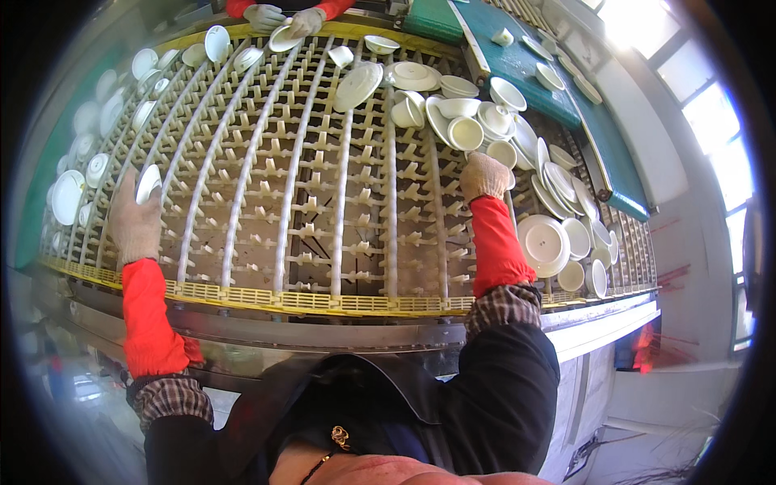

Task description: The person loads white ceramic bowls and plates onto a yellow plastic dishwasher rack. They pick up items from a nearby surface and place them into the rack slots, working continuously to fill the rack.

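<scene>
My left hand (136, 212), in a knit glove with a red sleeve, grips a small white dish (148, 183) between thumb and fingers over the left part of a pegged conveyor belt (260, 212). My right hand (485, 176), gloved too, is at the near edge of a jumbled heap of white dishes, right of the middle. Its fingers point away from the camera, so what they touch is hidden. Just beyond it lie a round bowl (465, 133) and a cup (502, 154). A large round plate (544, 245) lies to its lower right, beside several small bowls.
Across the belt, a co-worker's gloved hands (285, 21) hold a white dish (282, 39). A green belt (527, 66) carrying dishes slopes down at the upper right. More white dishes (68, 197) stand along the left side. The pegged belt has a yellow near edge (364, 303).
</scene>
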The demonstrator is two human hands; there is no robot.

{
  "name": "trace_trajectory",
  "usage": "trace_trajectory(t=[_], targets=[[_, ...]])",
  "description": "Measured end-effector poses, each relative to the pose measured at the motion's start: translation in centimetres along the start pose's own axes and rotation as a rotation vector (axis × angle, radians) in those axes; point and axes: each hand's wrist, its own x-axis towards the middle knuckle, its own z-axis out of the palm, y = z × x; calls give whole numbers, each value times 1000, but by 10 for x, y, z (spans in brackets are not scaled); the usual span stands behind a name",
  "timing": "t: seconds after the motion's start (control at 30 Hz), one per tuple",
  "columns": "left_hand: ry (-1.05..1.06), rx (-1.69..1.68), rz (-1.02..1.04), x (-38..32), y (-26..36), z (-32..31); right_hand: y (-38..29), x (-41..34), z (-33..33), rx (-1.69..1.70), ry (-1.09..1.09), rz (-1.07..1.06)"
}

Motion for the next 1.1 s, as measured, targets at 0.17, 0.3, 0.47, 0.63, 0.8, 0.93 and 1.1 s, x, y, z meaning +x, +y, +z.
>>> trace_trajectory(t=[0.17, 0.3, 0.47, 0.63, 0.8, 0.93, 1.1], targets=[[-63, -241, 326, -20, 78, -5, -36, -27, -51, 289, 109, -202], [-216, -252, 537, -40, 111, 7, -104, -53, -109, 495, -105, -549], [-252, -347, 803, -39, 121, 19, -154, -40, -92, 1248, -236, -630], [-367, -319, 701, -42, 104, 19, -159, 64, -22, 1615, -235, 180], [-146, -376, 43, -20, 69, 21, -184, 136, 37, 1355, -346, 260], [-347, -266, -267, -8, 33, 38, -175, 154, 64, 1062, -331, -59], [-176, -228, -212, -16, 46, 34, -181, 106, 10, 1461, -303, 76]])
